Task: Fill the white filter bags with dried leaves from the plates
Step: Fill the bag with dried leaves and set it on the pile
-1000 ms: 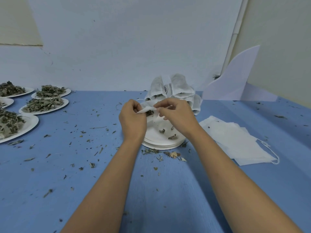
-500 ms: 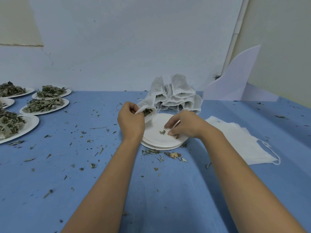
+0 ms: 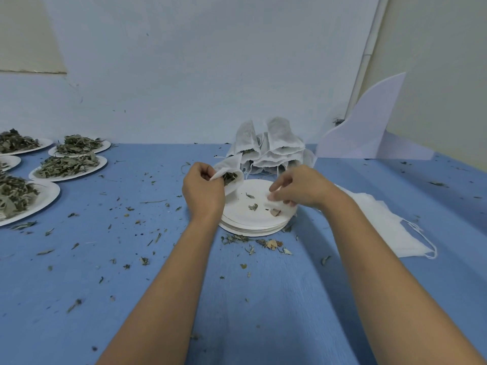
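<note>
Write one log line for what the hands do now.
left hand: pinches filter bag, leaves inside | right hand: blurred above plate stack

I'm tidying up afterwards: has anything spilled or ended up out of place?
Yes: dried leaf bits lie scattered over the blue table, thickest in front of the plate stack, outside any plate or bag.

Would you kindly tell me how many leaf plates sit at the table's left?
5 plates: two at the back, two in the middle, one nearest; the frame edge may hide more.
</note>
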`<state>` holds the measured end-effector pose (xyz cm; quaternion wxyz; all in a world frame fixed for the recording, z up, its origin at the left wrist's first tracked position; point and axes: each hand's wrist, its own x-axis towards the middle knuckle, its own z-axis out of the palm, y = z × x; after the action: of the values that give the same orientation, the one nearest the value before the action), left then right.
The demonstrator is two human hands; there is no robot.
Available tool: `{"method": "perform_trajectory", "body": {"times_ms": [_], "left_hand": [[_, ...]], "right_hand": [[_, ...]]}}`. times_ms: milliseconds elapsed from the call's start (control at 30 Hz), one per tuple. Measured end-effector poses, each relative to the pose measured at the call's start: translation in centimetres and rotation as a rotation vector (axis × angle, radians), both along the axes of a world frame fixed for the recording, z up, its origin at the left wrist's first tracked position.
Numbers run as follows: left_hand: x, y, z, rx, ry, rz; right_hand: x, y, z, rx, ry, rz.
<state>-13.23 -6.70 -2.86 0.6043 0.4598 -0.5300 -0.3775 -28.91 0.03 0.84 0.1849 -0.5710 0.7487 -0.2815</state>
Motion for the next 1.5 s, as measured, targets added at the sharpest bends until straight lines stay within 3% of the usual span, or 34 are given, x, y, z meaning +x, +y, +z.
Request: {"method": "perform_trajectory", "body": {"times_ms": [67,133,200,367,500,633,867,1133,1267,1400,1500], "left_hand": [[-0.1,0.1,0.0,-0.002,-0.005,-0.005],[-0.1,0.1,0.0,-0.003,-0.011,-0.008],[-0.1,0.1,0.0,-0.003,-0.016,-0.003],[0.0,0.0,-0.1,0.005,-0.005,0.008],[0.1,-0.3,-0.1,0.015,0.009,0.013],[0.1,-0.1,0.0,0.018,0.005,0.006],[0.1,-0.2,-0.2,0.027,0.0,-0.007],[-0.1,-0.2,-0.4,0.053,-0.016,-0.077],[-0.2,-0.2,-0.1,0.085,0.028,-0.164],[-0.2,-0.2,-0.1,0.086,0.042,-0.193],[-0.2,-0.3,-0.3,0.087,0.006,-0.182]], "right_hand": [[0.2,0.4,0.3,0.188,-0.062,0.028],[0.7,0.2,0.1,0.235,0.015,0.038],[1.4,-0.4,-0.4,0.149,0.074,0.029],[2.4,-1.4,-1.9,-0.107,-0.006,-0.015],[1.9,-1.2,-1.9,-0.159,-0.074,-0.005],[2.2,-1.3,-2.3,0.02,0.106,0.12],[3.4,-1.9,-2.9,-0.014,0.282,0.22],[5.4,-2.0,-3.2,-0.016,0.56,0.126],[6.0,-2.2,-3.6,-0.077,0.586,0.11],[5.8,-2.3,-3.8,-0.178,0.47,0.084],[5.0,-2.0,-2.5,-0.359,-0.01,-0.085]]}}
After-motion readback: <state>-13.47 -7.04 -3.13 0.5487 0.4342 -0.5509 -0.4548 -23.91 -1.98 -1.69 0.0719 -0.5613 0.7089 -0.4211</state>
